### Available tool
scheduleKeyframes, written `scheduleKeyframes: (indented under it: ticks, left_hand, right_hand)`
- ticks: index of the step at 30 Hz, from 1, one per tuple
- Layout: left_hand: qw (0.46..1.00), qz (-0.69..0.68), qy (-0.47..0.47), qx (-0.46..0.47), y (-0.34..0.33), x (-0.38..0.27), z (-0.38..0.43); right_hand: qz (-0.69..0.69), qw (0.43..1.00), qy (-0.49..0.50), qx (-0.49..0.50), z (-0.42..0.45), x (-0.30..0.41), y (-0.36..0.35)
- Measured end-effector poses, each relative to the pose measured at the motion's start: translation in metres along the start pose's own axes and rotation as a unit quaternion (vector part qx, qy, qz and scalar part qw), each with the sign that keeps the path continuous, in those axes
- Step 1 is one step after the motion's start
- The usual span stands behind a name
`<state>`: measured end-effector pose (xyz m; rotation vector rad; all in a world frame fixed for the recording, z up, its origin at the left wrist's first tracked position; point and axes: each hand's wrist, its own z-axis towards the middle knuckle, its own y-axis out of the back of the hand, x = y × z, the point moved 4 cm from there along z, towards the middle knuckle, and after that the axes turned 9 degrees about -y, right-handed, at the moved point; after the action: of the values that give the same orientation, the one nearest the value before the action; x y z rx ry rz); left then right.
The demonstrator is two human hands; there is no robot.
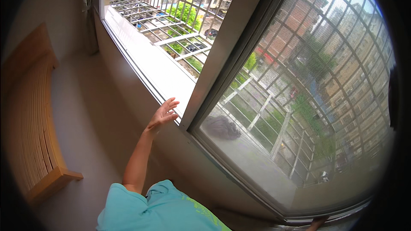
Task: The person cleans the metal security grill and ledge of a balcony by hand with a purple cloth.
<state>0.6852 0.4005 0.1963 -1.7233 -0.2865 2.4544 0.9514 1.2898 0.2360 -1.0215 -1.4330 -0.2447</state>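
Observation:
My left hand (164, 114) is raised with its fingers apart and nothing in them. It hovers over the inner edge of the white window sill (151, 61), near the lower corner of the metal window frame (224, 48). Whether the fingertips touch the sill, I cannot tell. To its right is a sliding mesh screen panel (289, 102), through which the outside shows dimly. A small part of my right hand or forearm (318, 223) shows at the bottom right, against the panel's lower frame; the fingers are hidden. Behind the mesh, a crumpled dark cloth (223, 127) lies on the outer ledge.
A slatted wooden bed base with a headboard (40, 115) stands at the left on the grey floor (83, 128). A curtain (90, 29) hangs at the window's far end. Beyond the opening, a metal security grille (179, 41) juts outward, with trees, cars and buildings below.

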Motion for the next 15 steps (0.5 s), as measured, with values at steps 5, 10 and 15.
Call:
scheduleKeyframes:
  ticks: [5,10,15]
  left_hand:
    - [0.979,0.037,0.135,-0.146,0.042,0.029,-0.079]
    - [0.958,0.074,0.193,-0.2,0.057,0.028,-0.119]
    - [0.956,0.08,0.18,-0.218,0.07,0.019,-0.131]
  right_hand:
    - [-0.005,0.998,0.034,-0.045,-0.004,-0.019,-0.049]
    - [-0.001,0.995,0.064,-0.072,-0.019,-0.03,-0.076]
    - [0.002,0.992,0.089,-0.094,-0.035,-0.038,-0.099]
